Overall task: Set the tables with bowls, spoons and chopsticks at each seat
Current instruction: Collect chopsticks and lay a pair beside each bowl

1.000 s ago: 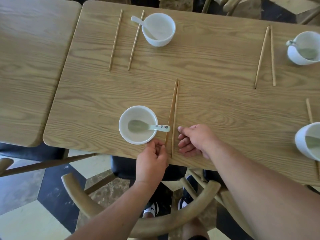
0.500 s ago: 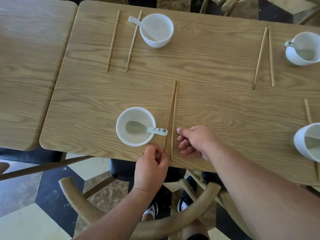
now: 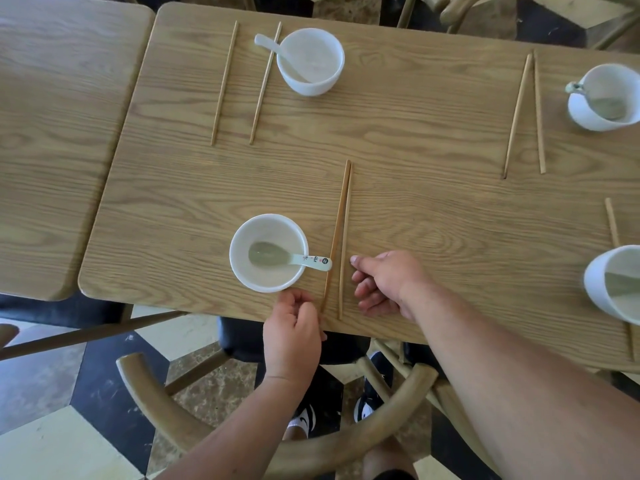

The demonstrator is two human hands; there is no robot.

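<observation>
Near seat: squaring up the chopsticks (image 3: 340, 237) beside the bowl (image 3: 268, 252).
Left hand (image 3: 292, 332) loosely curled at the left stick's near end, right hand (image 3: 384, 284) half-curled just right, neither clearly gripping. Tips touch, near ends splay; next, likely nudge parallel on worktop (image 3: 433, 209).

wooden table (image 3: 415, 109), bowls (image 3: 268, 252), chopsticks (image 3: 341, 237)

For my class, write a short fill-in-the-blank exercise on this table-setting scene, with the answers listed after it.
1. The spoon nearest the person lies inside a white ____.
2. The chopsticks beside that spoon's handle number ____.
3. The chopsticks lie between the left hand and the ____ hand.
4. The table is made of ____.

Answers: bowl; two; right; wood
</observation>
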